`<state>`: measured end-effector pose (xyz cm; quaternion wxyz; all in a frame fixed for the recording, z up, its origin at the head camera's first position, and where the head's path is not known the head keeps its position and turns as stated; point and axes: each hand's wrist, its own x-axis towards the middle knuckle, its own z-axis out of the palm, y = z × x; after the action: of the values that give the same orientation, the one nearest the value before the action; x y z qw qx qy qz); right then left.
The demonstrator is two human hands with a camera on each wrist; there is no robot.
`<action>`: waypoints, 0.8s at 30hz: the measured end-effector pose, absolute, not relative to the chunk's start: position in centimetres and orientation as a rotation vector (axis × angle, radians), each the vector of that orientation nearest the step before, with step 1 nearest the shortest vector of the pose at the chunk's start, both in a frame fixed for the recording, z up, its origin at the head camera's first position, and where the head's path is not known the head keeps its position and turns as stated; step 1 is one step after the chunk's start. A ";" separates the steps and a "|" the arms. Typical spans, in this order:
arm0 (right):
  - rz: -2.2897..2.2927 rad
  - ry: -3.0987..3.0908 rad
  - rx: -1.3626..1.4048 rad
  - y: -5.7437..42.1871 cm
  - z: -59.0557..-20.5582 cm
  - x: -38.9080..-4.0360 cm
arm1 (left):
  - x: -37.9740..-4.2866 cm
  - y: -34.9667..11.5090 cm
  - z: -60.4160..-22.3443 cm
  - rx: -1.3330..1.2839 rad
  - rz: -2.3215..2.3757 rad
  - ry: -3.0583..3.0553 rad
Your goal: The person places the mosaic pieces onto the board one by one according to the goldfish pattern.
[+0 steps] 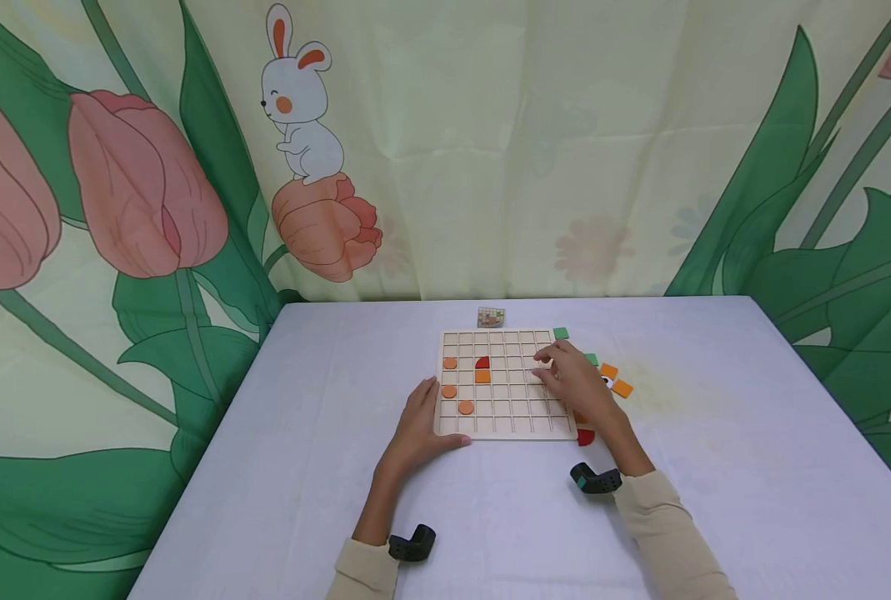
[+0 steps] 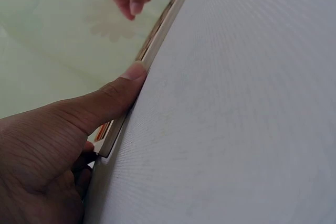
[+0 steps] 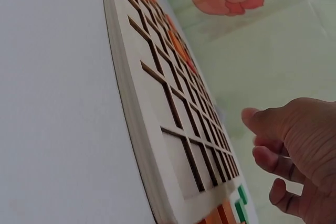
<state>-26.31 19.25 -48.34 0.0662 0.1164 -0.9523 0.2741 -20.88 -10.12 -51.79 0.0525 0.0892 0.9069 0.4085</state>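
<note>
A pale wooden grid board [image 1: 523, 408] lies on the table. At its near left corner my left hand [image 1: 421, 421] holds it, thumb along the front edge and fingers at the left side. Three orange discs [image 1: 466, 407] sit in cells on the left. A red quarter-round piece [image 1: 483, 362] is directly behind an orange square [image 1: 483, 377]. Over the board's right part hovers my right hand [image 1: 576, 379], fingers loosely bent. The right wrist view shows a gap between its thumb [image 3: 260, 119] and fingers, with nothing held there.
Loose pieces lie along the board's right side: green squares [image 1: 561, 333], orange squares [image 1: 622, 388] and a red piece [image 1: 585, 437], some partly hidden by my right hand. A small patterned card [image 1: 491, 317] lies behind the board. A printed curtain [image 1: 475, 167] hangs beyond the table.
</note>
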 end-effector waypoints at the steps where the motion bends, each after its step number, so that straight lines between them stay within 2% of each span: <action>1: 0.821 -2.870 0.340 19.7 -48.3 -26.2 | -20.9 -10.1 -51.8 0.272 1.240 2.758; 13: 0.820 -2.943 0.103 25.3 -47.9 -24.8 | -20.8 -10.1 -51.9 0.277 1.232 2.752; 24: 0.830 -3.080 0.081 29.1 -47.5 -24.7 | -21.1 -10.2 -51.7 0.294 1.213 2.759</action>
<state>-24.75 29.08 -47.49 -0.0245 0.0255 -0.9650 0.2600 -21.06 -10.17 -51.69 0.0565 0.0968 0.9097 0.3999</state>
